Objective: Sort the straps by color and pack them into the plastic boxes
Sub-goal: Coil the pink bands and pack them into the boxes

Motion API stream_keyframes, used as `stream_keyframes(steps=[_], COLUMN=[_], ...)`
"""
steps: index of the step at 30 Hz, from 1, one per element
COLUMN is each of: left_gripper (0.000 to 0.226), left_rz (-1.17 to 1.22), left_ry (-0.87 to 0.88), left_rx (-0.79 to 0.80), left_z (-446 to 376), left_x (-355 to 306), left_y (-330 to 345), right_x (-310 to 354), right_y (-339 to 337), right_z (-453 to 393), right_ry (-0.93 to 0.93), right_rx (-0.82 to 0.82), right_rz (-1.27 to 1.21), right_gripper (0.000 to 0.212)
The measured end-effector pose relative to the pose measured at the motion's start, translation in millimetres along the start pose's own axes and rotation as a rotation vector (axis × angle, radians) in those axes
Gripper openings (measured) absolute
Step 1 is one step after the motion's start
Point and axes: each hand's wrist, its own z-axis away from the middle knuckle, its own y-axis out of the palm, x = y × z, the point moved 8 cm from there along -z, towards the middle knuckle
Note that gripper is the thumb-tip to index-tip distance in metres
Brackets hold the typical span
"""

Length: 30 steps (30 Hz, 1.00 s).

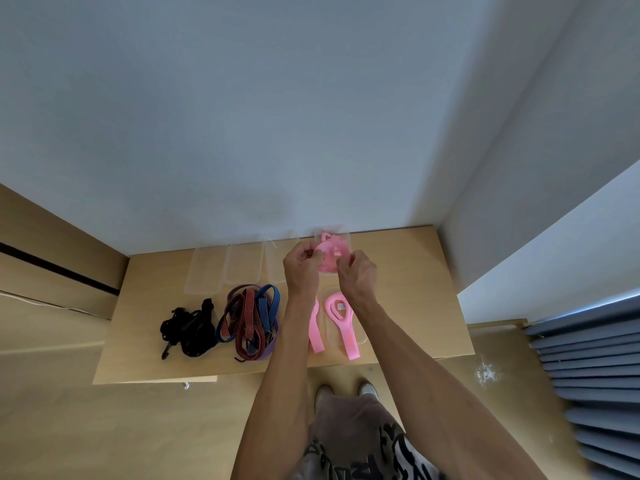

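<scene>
Pink silicone-looking strap (327,259), coiled, was held up between both hands over the far side of the worktop (408,271). Left hand (301,268) had its grip pinched on the coil's left edge, right hand (356,275) pinched the right edge, fingers curled on both. Just behind the coil sat a clear plastic box (332,232) against the wall, already showing pink inside. A nearer clear box (360,337) held another pink strap (341,315) with its tail hanging over the rim; a third pink strap (315,327) lay beside it, partly hidden by the left forearm.

Risks as I judged them: the coil could spring open on release and pop out of the far box, since the material looked stiff and bouncy. Overhanging tail in the near box could stop a lid closing. Three empty clear boxes (242,261) stood at the back left; the black straps (188,329) and the red, blue and purple tangle (249,320) were unsorted, and the knotted elastic could drag the wrong colours along together.
</scene>
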Motion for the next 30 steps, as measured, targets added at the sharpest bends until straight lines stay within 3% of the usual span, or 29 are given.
stream_keyframes(steps=[6,10,16,20,22,23,27,30], left_gripper=[0.025,0.033,0.035,0.024,0.02,0.019,0.021,0.018], left_rz=[-0.016,0.111,0.002,-0.038,-0.03,-0.022,0.032,0.044], left_ry=[0.091,0.087,0.095,0.05,0.022,0.018,0.049,0.069], left_rx=[0.017,-0.012,0.209,0.406,0.452,0.461,0.414,0.261], left_z=[1,-13,-20,-10,-9,-10,-16,-23], left_x=[-17,-36,-51,-45,-45,-46,-55,-57], left_y=[5,-6,13,32,33,33,32,23], right_x=[-3,-35,-62,-51,-35,-26,-4,-1], right_y=[1,-2,7,2,-4,-5,4,9], right_z=[-3,-1,10,3,-3,-5,-9,-9], right_ry=[0.068,0.207,0.3,0.267,0.159,0.097,-0.031,-0.023], right_rx=[0.025,0.048,0.128,0.12,0.108,0.124,0.301,0.346], right_rz=[0.063,0.009,-0.129,-0.12,-0.159,-0.198,-0.249,-0.262], right_gripper=[0.026,0.023,0.007,0.069,0.082,0.078,0.029,0.02])
